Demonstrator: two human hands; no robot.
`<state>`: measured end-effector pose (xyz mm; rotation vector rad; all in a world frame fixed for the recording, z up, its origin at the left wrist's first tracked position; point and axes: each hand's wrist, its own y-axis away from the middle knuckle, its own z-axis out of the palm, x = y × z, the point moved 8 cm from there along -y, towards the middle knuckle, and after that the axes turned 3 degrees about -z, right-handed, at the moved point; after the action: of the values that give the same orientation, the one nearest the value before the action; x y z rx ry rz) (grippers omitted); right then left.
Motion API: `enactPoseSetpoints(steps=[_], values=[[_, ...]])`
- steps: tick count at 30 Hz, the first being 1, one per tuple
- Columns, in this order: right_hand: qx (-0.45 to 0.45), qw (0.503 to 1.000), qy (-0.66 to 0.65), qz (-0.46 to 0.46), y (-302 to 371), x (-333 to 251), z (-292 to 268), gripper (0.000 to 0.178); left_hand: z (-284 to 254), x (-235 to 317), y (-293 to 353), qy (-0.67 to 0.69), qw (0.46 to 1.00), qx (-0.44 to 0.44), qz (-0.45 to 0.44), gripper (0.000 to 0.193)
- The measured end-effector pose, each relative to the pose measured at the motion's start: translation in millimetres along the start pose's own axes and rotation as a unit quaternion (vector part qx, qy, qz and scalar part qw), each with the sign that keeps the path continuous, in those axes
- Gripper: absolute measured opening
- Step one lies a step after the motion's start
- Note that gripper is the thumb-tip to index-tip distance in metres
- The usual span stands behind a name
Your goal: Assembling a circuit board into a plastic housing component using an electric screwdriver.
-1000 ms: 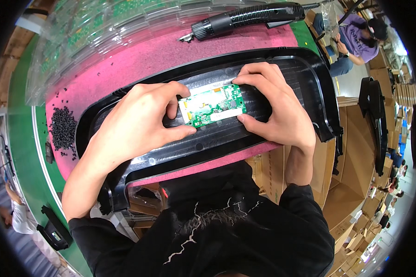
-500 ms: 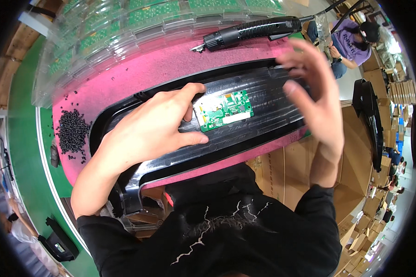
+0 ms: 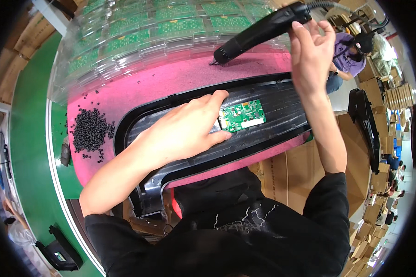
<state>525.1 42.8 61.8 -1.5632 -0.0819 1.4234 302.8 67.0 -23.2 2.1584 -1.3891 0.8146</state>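
A green circuit board (image 3: 245, 115) lies inside a long black plastic shell (image 3: 282, 108) with raised edges. My left hand (image 3: 189, 129) rests in the shell at the board's left end, thumb and forefinger spread apart. The thumb tip is at the board's lower left corner; the other fingers are mostly hidden. At the upper right, my right hand (image 3: 312, 62) grips the rear of a black electric screwdriver (image 3: 259, 37), near its cable. The screwdriver slants down to the left, its bit close to the pink mat (image 3: 171, 71).
A heap of small black screws (image 3: 90, 131) lies on the mat's left side. Clear plastic trays (image 3: 138, 44) of green boards stand along the back. Another black shell (image 3: 367, 122) stands at the right, near cardboard boxes (image 3: 376, 94). A person in a purple shirt (image 3: 349, 60) sits beyond.
My right hand has moved up from above the shell to the screwdriver and taken hold of it. The screwdriver's rear end has risen. My left hand stays by the board.
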Motion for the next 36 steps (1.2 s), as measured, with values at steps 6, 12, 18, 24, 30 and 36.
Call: enactPoseSetpoints(steps=[6, 12, 18, 24, 30, 36], values=[[-0.144, 0.970, -0.098, 0.169, 39, 35, 67, 0.039, -4, 7, 3, -0.003, 0.997, 0.060, 0.054, 0.058], [-0.050, 0.924, -0.338, 0.172, 14, -12, 49, 0.041, -29, 8, 3, 0.023, 0.992, 0.119, -0.037, 0.043], [-0.195, 0.836, -0.483, 0.170, 28, -69, 61, 0.040, -41, 20, 4, 0.188, 0.969, 0.145, 0.068, 0.036], [-0.314, 0.810, -0.476, 0.139, 40, -89, 65, 0.042, -40, 41, 12, 0.191, 0.955, 0.095, 0.204, 0.025], [-0.363, 0.826, -0.423, 0.089, 53, -96, 69, 0.043, -47, 57, 24, 0.016, 0.939, 0.187, 0.287, 0.014], [-0.282, 0.894, -0.348, 0.019, 48, -115, 38, 0.045, -65, 25, 16, 0.302, 0.915, 0.236, 0.129, 0.011]])
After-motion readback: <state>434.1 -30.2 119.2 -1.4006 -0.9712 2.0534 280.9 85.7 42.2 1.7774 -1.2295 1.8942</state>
